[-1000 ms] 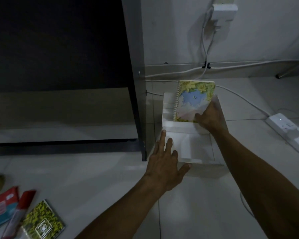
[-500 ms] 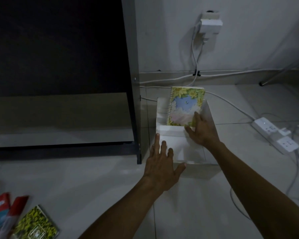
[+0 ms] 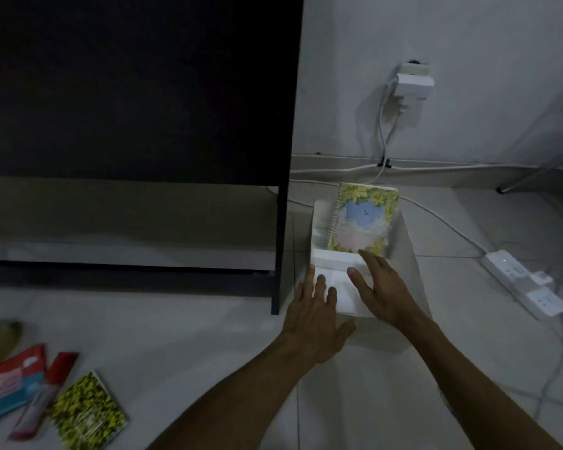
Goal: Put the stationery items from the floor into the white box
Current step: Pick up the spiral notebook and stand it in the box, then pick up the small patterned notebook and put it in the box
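The spiral notebook (image 3: 363,219) stands upright in the far compartment of the white box (image 3: 410,271), long axis vertical, flowered cover facing the camera, coil on its left edge. The right hand (image 3: 384,293) lies over the near compartment with fingers straight, holding nothing, one fingertip at the notebook's lower edge; I cannot tell whether it touches. The left hand (image 3: 312,316) rests flat on the box's near-left corner, fingers spread. The box sits on the floor (image 3: 176,336) beside a black cabinet (image 3: 137,92). At the floor's near-left lie a small yellow notebook (image 3: 87,414) and a red packet (image 3: 46,394).
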